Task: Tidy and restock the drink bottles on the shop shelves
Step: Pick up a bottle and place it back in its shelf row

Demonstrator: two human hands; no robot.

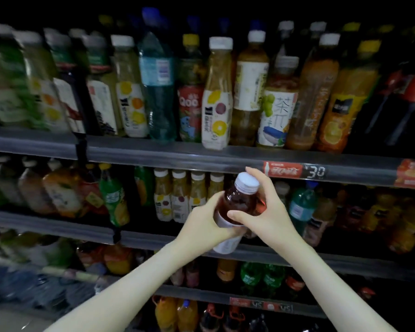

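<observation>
- Left hand [201, 222]: curled round the lower body of the red-brown drink bottle [240, 203], thumb up along its left side, palm against the white label; a full grasp.
- Right hand [272, 213]: grasping the same bottle, thumb pressed on the front below the shoulder, index finger arched over the white cap [247, 182], other fingers hidden behind.
- Bottle held in the air before the middle shelf, just right of frame centre, tilted with the cap toward 1 o'clock, touching no shelf.
- Clear plastic with a rounded shoulder, dark red-brown liquid, ridged screw cap, smooth white label on the lower half.
- Close at 12 o'clock of the cap: grey upper shelf rail [177, 153], flat-faced, with a red price strip [283, 169] and a "30" tag [316, 172] at 1 to 2 o'clock.
- At 9 o'clock of the bottle: white-capped yellow juice bottles [179, 200], upright, packed side by side; farther toward 9, a green bottle [113, 200] leaning.
- At 3 o'clock, near the right wrist: upright teal bottle [302, 207].
- Dark gap behind the held bottle, between the juice row and the teal bottle; depth unreadable.
- At 11 o'clock above the hands: fruit-tea bottle [217, 97] at the upper shelf's front edge, blue-green water bottle [157, 85] at its 9 o'clock.
</observation>
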